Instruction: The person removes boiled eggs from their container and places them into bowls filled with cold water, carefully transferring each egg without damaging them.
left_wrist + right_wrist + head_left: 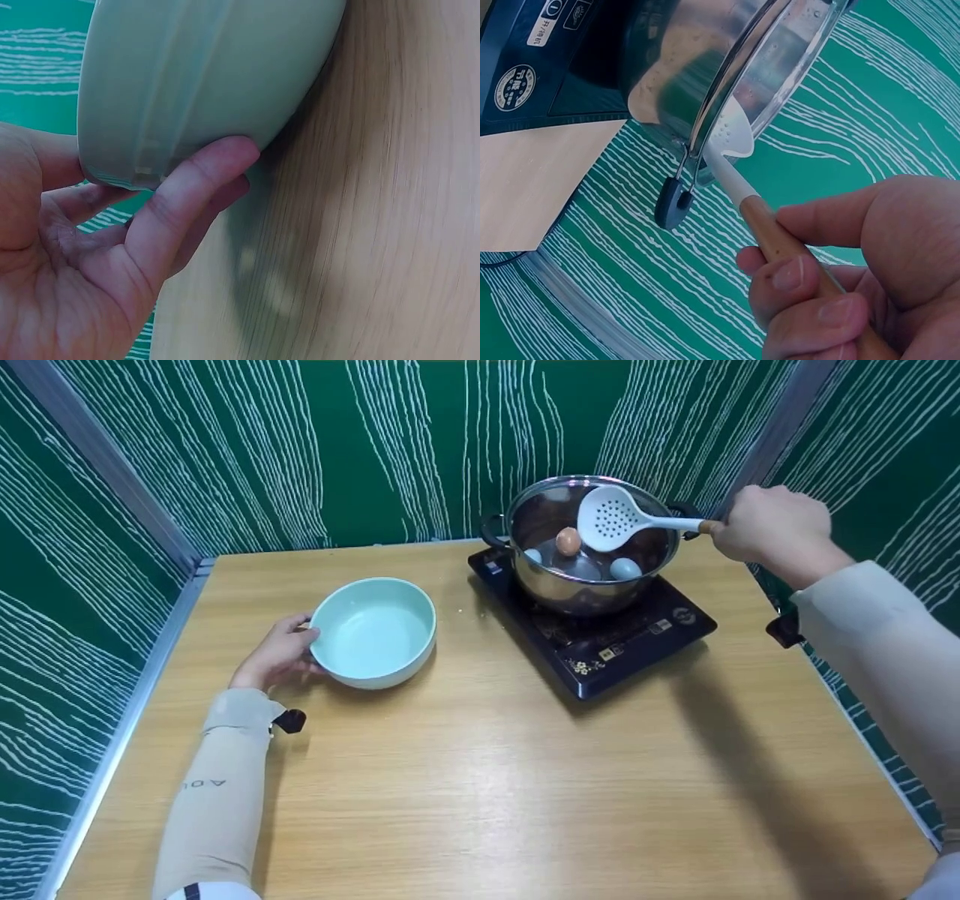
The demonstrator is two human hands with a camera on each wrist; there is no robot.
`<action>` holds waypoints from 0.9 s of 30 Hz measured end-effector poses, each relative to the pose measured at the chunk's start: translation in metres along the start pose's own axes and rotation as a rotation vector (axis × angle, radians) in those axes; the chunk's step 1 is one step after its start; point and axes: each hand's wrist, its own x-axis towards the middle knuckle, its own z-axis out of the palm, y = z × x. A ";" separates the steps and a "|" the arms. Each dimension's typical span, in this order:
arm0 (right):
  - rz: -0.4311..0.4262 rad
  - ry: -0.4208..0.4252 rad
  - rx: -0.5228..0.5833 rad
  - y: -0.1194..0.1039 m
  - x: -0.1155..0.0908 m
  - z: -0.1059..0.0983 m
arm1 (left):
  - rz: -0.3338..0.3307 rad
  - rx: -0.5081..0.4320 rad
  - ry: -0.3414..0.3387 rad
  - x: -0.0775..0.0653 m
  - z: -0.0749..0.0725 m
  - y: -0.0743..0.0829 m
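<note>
My right hand [780, 529] grips the wooden handle [776, 240] of a white skimmer [609, 517]. The skimmer's perforated head is over the mouth of a steel pot [577, 592], overlapping its inside in the head view. Inside the pot are a brown egg [568, 541] and two pale bluish eggs [625, 569], one of them partly hidden by the near rim. On the left, a mint-green bowl [373, 631] has its side held by my left hand [281, 652], thumb at the rim. In the left wrist view the fingers [199, 172] curve against the bowl's outer wall.
Beneath the pot lies a black induction cooktop [637, 637] on the wooden table [465, 780]. Dark handles [493, 532] stick out from the pot's sides. Green panels [247, 457] with white wavy lines stand behind and beside the table.
</note>
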 end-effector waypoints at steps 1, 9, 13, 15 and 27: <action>-0.002 -0.001 -0.004 -0.002 0.001 0.000 | -0.003 0.000 -0.003 0.001 0.001 0.000; -0.023 -0.010 -0.030 -0.012 0.005 0.002 | 0.012 0.006 -0.024 0.005 0.013 0.003; -0.028 -0.011 -0.045 -0.015 0.006 0.004 | 0.029 -0.007 -0.037 0.006 0.020 0.004; -0.030 -0.017 -0.051 -0.017 0.007 0.004 | 0.043 -0.022 -0.047 0.007 0.024 0.005; -0.067 -0.022 -0.026 -0.027 0.005 0.005 | 0.058 -0.015 -0.071 0.013 0.038 0.012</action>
